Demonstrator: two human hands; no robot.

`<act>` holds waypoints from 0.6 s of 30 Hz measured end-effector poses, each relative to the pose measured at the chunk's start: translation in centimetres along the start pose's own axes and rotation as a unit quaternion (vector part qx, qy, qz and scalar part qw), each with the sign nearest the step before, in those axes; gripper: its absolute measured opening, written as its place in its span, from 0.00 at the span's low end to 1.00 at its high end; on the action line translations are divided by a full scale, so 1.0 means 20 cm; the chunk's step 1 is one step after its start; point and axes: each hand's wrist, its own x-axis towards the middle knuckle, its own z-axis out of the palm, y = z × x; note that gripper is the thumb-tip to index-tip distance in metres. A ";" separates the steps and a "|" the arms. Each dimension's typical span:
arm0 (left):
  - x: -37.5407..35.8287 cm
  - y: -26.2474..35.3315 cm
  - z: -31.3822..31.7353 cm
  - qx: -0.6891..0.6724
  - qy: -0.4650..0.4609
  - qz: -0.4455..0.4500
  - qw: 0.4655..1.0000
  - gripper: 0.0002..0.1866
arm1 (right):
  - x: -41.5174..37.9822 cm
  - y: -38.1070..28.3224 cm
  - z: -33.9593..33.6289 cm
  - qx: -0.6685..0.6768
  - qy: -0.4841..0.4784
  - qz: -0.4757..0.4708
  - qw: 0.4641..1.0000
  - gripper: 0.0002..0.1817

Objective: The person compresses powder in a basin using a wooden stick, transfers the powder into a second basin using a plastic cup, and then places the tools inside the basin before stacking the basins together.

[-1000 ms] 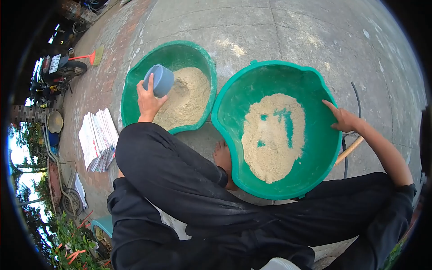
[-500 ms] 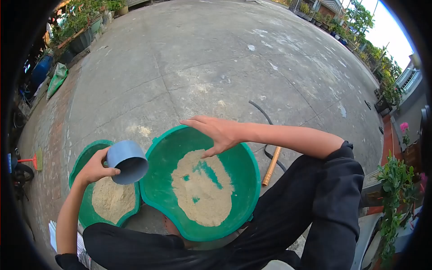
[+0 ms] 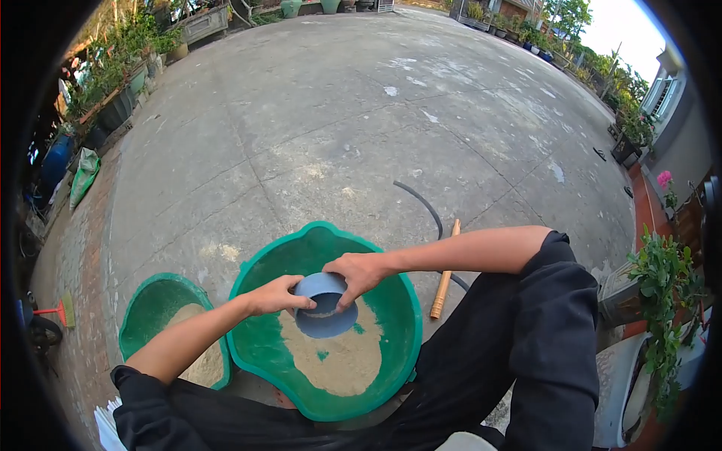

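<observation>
Both my hands grip a blue-grey round cup (image 3: 325,326), tilted with its mouth facing me. My left hand (image 3: 280,295) pinches its left side and my right hand (image 3: 358,275) wraps the right side. The cup is held above a large green basin (image 3: 259,331). In that basin lies a patch of pale tan powder (image 3: 338,368), with bits of green bottom showing through. A smaller green basin (image 3: 147,312) on the left holds a heap of similar powder (image 3: 203,368), partly covered by my left forearm.
Right of the large basin, a light wooden stick (image 3: 445,278) lies across a dark hose (image 3: 421,201) on the concrete floor (image 3: 301,113). Pale powder is spilled beyond the basins. Potted plants (image 3: 662,301) stand at right; a green-white sack (image 3: 84,178) and a broom (image 3: 66,310) at left.
My left hand has carried the cup from over the smaller basin to over the large one. My right hand, open over the large basin before, has closed on the cup. The view has shifted.
</observation>
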 end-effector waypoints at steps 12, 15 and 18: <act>0.10 -0.03 -0.07 0.016 -0.022 0.021 0.999 0.25 | 0.00 0.06 0.00 0.170 -0.038 0.032 0.984 0.52; 0.09 -0.03 -0.06 0.054 -0.027 0.033 0.998 0.31 | 0.01 0.06 0.03 0.155 -0.032 0.026 0.987 0.54; 0.07 -0.06 -0.09 0.207 0.065 0.101 0.971 0.41 | 0.02 0.07 0.08 0.081 -0.022 0.052 0.995 0.52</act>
